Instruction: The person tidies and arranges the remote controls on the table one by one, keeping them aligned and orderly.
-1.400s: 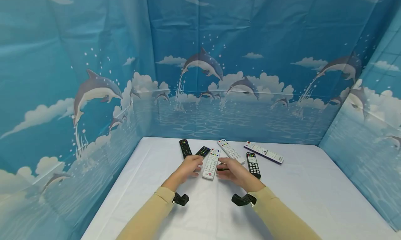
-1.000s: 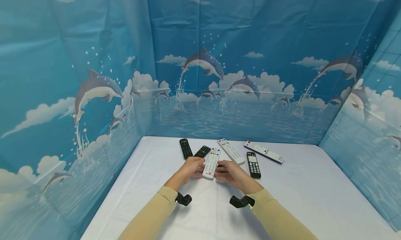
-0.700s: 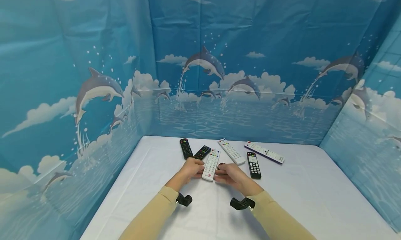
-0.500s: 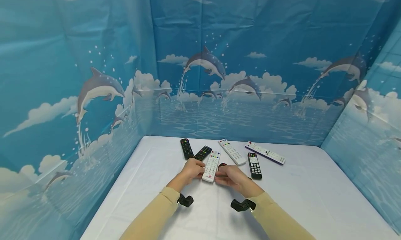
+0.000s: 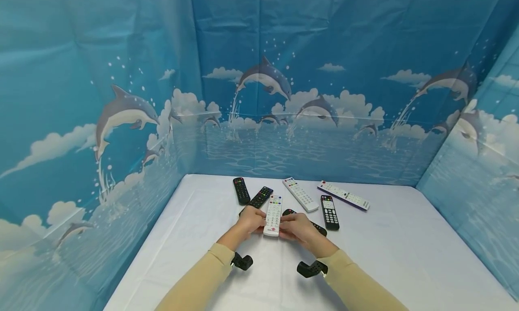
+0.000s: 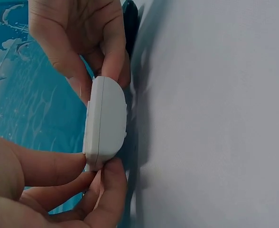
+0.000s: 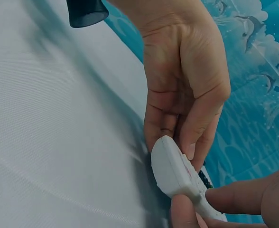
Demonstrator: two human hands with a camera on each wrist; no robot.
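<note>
Both hands pinch a white remote control [image 5: 273, 214] by its long sides near its lower end, button face up. My left hand [image 5: 250, 219] has thumb and fingertips on its left edge, and my right hand [image 5: 299, 228] does the same on the right edge. In the left wrist view, the remote's rounded end [image 6: 108, 123] sits between the two sets of fingers, with a gap between it and the white cloth. A black remote [image 5: 261, 197] lies just beyond my left hand. Another black remote [image 5: 318, 229] is partly hidden behind my right hand.
On the white-covered table [image 5: 405, 257] lie a black remote [image 5: 241, 191] at far left, a white remote [image 5: 300, 194], a white remote with purple sides [image 5: 343, 195] and a black remote with white buttons [image 5: 330, 212]. A dolphin-print curtain [image 5: 284, 144] surrounds the table.
Both hands have closed in on the white remote from its sides and now grip it. It has turned slightly upright in view. More of the black remote by my right hand shows.
</note>
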